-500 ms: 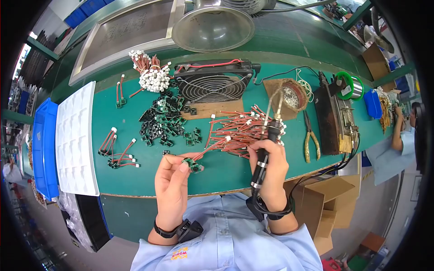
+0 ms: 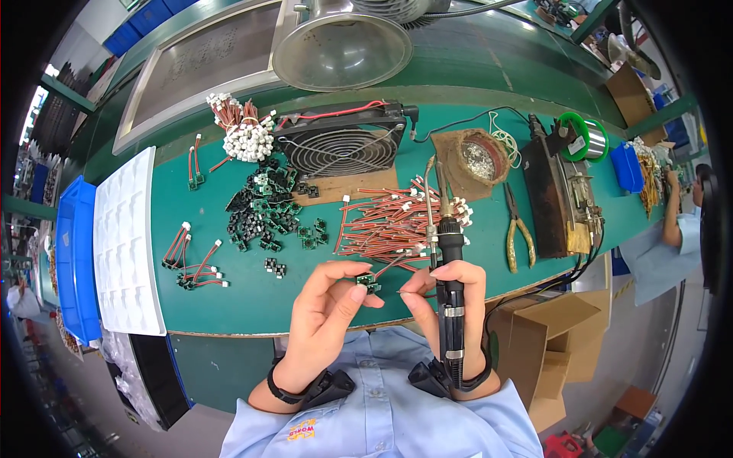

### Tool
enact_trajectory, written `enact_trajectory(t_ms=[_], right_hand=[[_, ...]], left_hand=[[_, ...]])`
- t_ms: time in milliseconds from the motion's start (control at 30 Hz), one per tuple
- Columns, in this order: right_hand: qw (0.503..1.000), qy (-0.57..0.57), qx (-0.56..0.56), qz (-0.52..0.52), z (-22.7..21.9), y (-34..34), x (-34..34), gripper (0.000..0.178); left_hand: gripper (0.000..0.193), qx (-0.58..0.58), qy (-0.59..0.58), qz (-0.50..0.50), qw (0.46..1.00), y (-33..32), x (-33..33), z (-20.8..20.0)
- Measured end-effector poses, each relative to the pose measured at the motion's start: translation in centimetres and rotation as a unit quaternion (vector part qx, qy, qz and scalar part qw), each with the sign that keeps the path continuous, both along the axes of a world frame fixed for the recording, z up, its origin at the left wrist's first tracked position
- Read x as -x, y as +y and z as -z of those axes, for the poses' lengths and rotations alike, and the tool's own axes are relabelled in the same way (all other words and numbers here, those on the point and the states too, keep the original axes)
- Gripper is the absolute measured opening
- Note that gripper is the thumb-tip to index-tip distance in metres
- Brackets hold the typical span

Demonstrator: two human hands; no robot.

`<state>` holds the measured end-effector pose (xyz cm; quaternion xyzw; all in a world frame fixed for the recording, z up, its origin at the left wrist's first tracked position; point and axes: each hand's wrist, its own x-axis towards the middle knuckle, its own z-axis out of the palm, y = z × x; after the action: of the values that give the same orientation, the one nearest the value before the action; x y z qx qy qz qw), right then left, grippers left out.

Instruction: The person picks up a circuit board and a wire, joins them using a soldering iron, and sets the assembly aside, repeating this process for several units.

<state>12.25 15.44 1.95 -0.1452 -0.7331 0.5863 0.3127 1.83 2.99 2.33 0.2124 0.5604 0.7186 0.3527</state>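
Note:
Between the thumb and fingers of my left hand (image 2: 324, 309) is a small green circuit board (image 2: 368, 283), held just above the near part of the bench. A red wire lead slants up from it toward the wire pile. My right hand (image 2: 462, 301) is wrapped round a black soldering iron (image 2: 452, 252), its metal tip pointing away from me. The same hand's thumb and finger pinch close to a thin dark wire end, beside the board but apart from it. Red wire leads with white connectors (image 2: 382, 225) lie heaped beyond both hands. Green and black boards (image 2: 263, 202) are piled to their left.
A black fan (image 2: 343, 149) stands at the back, beside a tin of metal bits (image 2: 481, 159). Pliers (image 2: 519, 237), a dark soldering station (image 2: 551, 198) and a solder reel (image 2: 584, 137) sit right. Wired boards (image 2: 191, 263) and a white tray (image 2: 122, 244) lie left.
My left hand has moved right with the board, which is turned differently. The soldering iron has become more upright, and my right thumb and finger have come toward the board. The view has shifted slightly.

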Motion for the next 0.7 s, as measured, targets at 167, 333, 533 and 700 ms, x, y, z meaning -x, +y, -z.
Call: enact_trajectory(t_ms=[167,333,533,700], right_hand=[[0.997,-0.025,-0.073,-0.001,0.6,0.5,-0.5,0.042],[0.998,-0.024,-0.061,0.000,0.4,0.7,-0.6,0.040],[0.998,-0.022,-0.054,-0.021,-0.1,0.7,-0.5,0.040],[0.999,-0.013,-0.014,-0.028,-0.4,0.2,-0.5,0.040]], left_hand=[[0.023,-0.005,-0.011,0.005,1.000,0.4,-0.5,-0.3],[0.024,-0.024,-0.089,0.005,0.996,0.9,-0.4,0.0],[0.025,-0.122,-0.218,0.072,0.966,0.9,0.1,1.0],[0.024,-0.116,-0.303,0.085,0.942,1.1,-0.2,0.9]])
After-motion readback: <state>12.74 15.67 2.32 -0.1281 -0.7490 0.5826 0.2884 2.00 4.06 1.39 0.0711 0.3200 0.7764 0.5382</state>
